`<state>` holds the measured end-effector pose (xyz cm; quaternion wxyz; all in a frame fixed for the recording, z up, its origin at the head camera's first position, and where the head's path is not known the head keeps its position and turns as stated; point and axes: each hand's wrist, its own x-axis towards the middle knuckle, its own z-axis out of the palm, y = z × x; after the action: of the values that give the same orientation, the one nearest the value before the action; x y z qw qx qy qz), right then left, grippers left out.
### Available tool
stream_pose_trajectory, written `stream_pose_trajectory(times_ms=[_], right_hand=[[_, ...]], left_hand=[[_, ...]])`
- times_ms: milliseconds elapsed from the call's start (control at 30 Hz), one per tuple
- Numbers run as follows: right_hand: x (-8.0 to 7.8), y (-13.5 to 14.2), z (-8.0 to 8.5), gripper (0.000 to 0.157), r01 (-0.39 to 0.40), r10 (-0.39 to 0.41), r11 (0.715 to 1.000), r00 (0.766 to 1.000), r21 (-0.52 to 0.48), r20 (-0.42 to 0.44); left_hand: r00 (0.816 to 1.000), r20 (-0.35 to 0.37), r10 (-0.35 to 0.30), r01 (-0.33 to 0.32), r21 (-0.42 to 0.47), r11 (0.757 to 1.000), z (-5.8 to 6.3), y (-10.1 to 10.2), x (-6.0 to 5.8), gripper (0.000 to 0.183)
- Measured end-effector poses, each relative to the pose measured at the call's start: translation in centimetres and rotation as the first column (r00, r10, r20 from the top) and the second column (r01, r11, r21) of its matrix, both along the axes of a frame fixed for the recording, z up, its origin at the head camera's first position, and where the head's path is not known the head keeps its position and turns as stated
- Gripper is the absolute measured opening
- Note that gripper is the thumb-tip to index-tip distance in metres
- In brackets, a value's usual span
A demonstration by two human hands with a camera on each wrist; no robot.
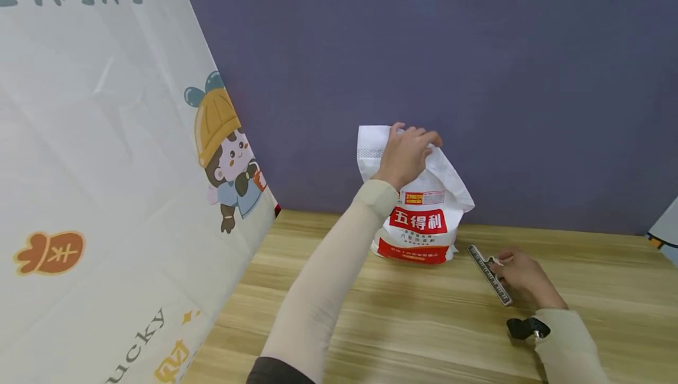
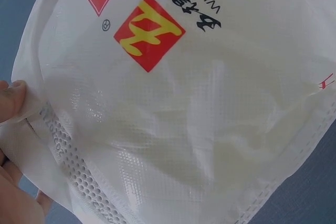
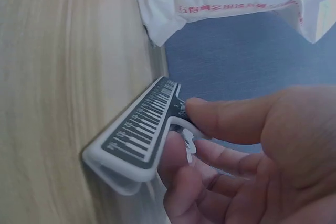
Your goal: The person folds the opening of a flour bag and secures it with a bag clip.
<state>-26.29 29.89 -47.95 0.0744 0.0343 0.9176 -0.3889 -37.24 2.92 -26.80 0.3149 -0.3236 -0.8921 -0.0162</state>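
A white flour bag (image 1: 434,186) with red print stands upright against the dark back wall. My left hand (image 1: 406,157) grips its top edge; in the left wrist view, the thumb (image 2: 11,100) lies on the near face of the bag and the other fingers are behind it. My right hand (image 1: 525,278) holds a long bag clip (image 1: 489,275) by its handle, to the right of the bag and low over the table. In the right wrist view the clip (image 3: 142,127) shows a black-and-white piano-key pattern, with thumb and fingers pinching its handle.
The wood-grain table (image 1: 339,313) runs back to the dark wall (image 1: 519,89). A white printed sheet (image 1: 106,154) with cartoon figures rises along the left side. A black device (image 1: 524,328) is strapped at my right wrist. Another white printed piece (image 1: 666,231) shows at the far right.
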Motion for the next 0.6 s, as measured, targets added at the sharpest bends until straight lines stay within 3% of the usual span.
stream_pose_trajectory(times_ms=[233,467,600], right_hand=[[0.2,1.0,0.6,0.053,-0.027,0.026,1.000,0.999,-0.004,-0.046],[0.4,1.3,1.7,0.054,0.027,-0.028,0.989,1.000,-0.144,-0.005],[0.7,1.4,2.0,0.054,0.039,-0.041,0.985,0.999,-0.166,-0.010]], left_hand=[[1.000,-0.025,0.002,-0.002,-0.008,1.000,0.0,0.4,-0.1,0.022],[1.000,-0.007,-0.011,0.011,0.007,1.000,-0.1,0.3,-0.3,0.022],[1.000,0.004,-0.011,0.011,0.014,1.000,-0.3,0.2,-0.3,0.022]])
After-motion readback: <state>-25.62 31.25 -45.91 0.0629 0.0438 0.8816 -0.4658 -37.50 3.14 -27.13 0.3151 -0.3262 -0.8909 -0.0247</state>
